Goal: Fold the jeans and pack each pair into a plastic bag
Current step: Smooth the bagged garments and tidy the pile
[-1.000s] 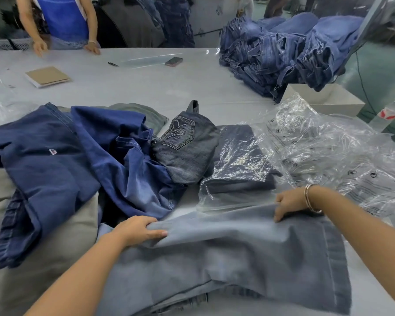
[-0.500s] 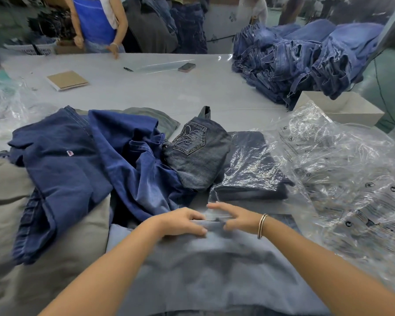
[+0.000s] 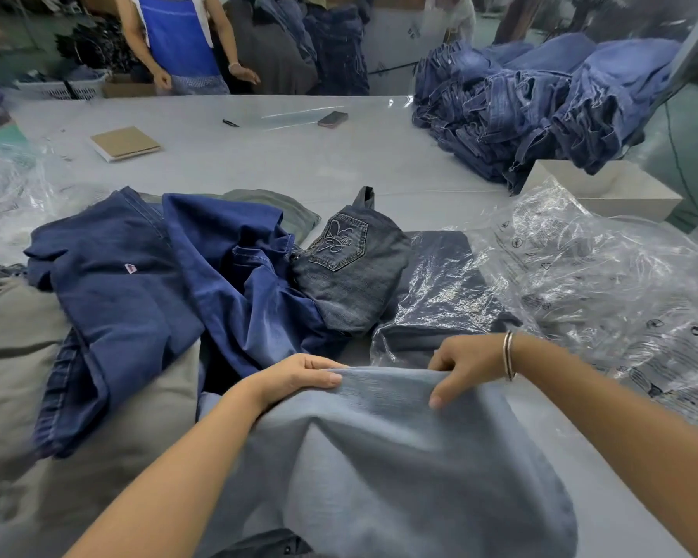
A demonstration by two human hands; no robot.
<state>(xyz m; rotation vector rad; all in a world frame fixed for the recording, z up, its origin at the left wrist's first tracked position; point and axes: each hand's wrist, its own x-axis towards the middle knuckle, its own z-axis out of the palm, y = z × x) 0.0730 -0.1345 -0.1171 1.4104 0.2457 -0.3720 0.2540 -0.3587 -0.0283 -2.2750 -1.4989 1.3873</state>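
A light blue pair of jeans (image 3: 399, 469) lies in front of me, its far edge raised off the table. My left hand (image 3: 295, 376) grips that edge on the left and my right hand (image 3: 460, 364) grips it on the right, thumbs on the near side. Just beyond them lies a dark pair of jeans inside a clear plastic bag (image 3: 440, 300). A grey pair with an embroidered back pocket (image 3: 347, 271) rests beside it. A heap of empty plastic bags (image 3: 605, 283) spreads to the right.
Dark blue jeans (image 3: 138, 300) and grey trousers (image 3: 13, 356) are piled on the left. A tall stack of blue jeans (image 3: 540, 102) and a white box (image 3: 605, 191) stand at the back right. A notebook (image 3: 123, 143), pen and phone (image 3: 333, 118) lie far off. A person in a blue apron (image 3: 178, 38) stands opposite.
Both hands came together at the middle of the light jeans' far edge, then moved slightly apart and lifted that edge. The view has shifted a little downward.
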